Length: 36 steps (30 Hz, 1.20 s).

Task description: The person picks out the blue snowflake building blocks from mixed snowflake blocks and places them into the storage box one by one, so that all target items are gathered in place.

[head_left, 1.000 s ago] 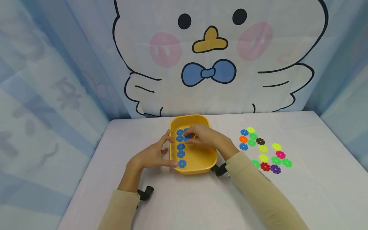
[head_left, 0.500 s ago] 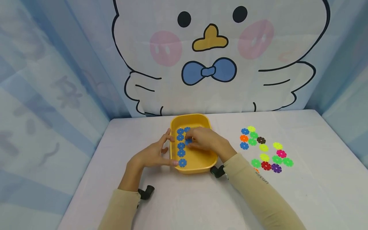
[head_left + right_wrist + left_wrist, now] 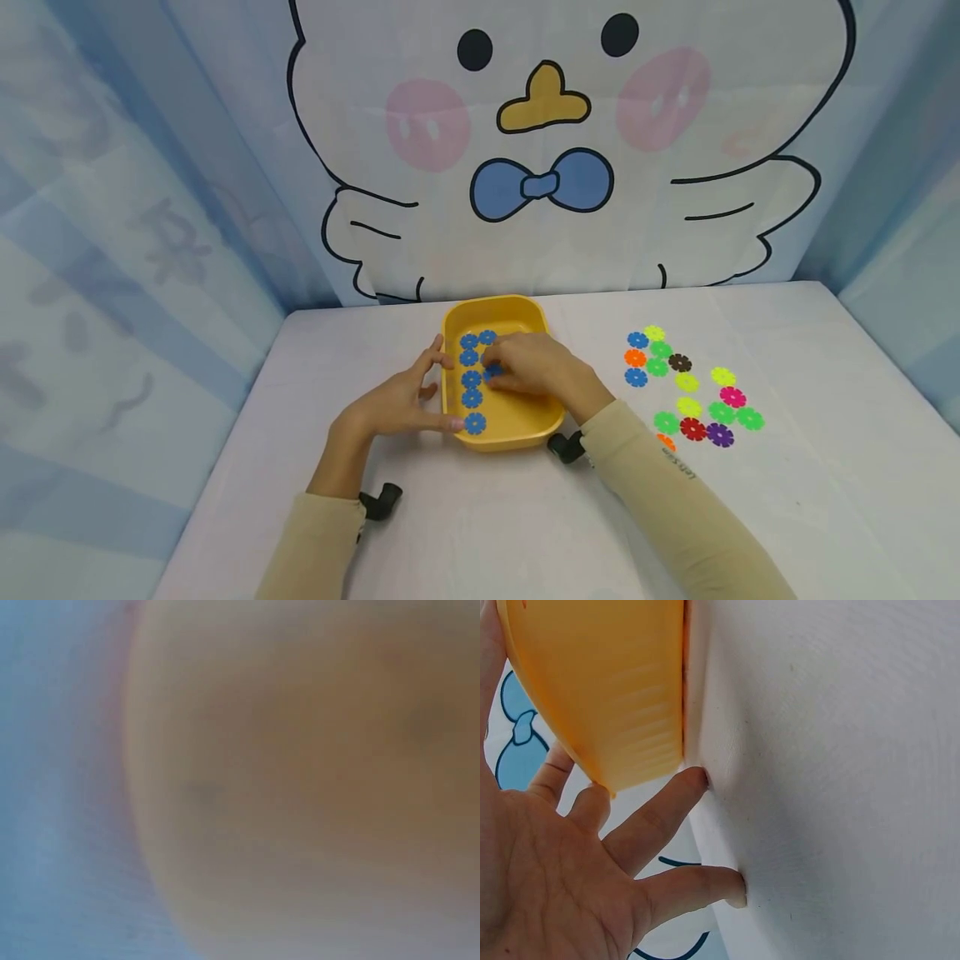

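Note:
A yellow tray [image 3: 525,421] stands on the white table. Several blue flower-shaped discs [image 3: 471,379] form a column along its left side, with one more blue disc [image 3: 487,337] at the top of a second column. My left hand [image 3: 393,404] spans the tray's left side, thumb and index at its rim. The left wrist view shows the fingers of that left hand [image 3: 622,840] spread, two of them reaching to the tabletop. Inside the tray, my right hand [image 3: 528,364] pinches a blue flower-shaped disc [image 3: 492,372] near the tray floor. The right wrist view is a yellowish blur.
To the right lie loose flower discs, among them a brown disc [image 3: 679,362], a purple disc [image 3: 720,435] and an orange disc [image 3: 635,357]. The right sleeve [image 3: 667,492] partly covers another orange disc [image 3: 665,442]. A cartoon-printed curtain [image 3: 540,250] hangs behind the table.
My right hand has come slightly nearer down the tray with the blue disc, uncovering the disc at the top of the second column. The left hand stays at the tray's side.

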### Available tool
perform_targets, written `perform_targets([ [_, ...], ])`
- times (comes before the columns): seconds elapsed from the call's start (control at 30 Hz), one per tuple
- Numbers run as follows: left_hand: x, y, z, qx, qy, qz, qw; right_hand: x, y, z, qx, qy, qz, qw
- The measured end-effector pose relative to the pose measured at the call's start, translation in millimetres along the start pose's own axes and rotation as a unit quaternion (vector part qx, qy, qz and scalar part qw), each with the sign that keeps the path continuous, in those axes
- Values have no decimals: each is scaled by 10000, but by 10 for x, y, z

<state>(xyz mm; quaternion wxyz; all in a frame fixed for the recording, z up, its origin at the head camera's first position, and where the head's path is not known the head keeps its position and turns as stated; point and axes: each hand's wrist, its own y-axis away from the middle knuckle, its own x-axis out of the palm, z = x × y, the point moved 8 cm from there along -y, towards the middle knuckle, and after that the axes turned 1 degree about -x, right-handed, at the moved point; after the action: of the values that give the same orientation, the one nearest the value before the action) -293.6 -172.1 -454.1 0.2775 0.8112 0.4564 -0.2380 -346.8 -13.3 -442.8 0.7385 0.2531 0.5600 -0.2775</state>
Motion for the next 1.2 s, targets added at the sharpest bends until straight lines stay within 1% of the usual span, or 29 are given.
perform_targets([
  [0.37, 10, 1, 23, -120, 18, -36, 9999, 4, 15, 33, -121, 52, -115, 9998],
  [0.67, 24, 11, 25, -95, 122, -18, 9999, 30, 9, 35, -134, -39, -149, 9998],
  [0.77, 30, 1, 23, -40, 69, -1, 10000, -2, 29, 28, -146, -270, -170, 9994],
  [0.83, 33, -11, 19, -16, 20, 9, 10000, -40, 51, 32, -193, -529, -186, 9982],
  [0.9, 33, -23, 21, -26, -54, 15, 10000, -89, 80, 47, -263, -816, -208, 9961],
  [1.0, 30, -31, 33, -67, -105, 9, 9999, -155, 132, 65, -323, -1097, -284, 9930],
  [1.1, 22, -37, 43, -100, -169, -14, 9998, -229, 204, 51, -274, -1330, -457, 9897],
  [1.2, 14, -37, 38, -110, -188, -37, 9998, -314, 285, 32, -358, -1723, -741, 9816],
])
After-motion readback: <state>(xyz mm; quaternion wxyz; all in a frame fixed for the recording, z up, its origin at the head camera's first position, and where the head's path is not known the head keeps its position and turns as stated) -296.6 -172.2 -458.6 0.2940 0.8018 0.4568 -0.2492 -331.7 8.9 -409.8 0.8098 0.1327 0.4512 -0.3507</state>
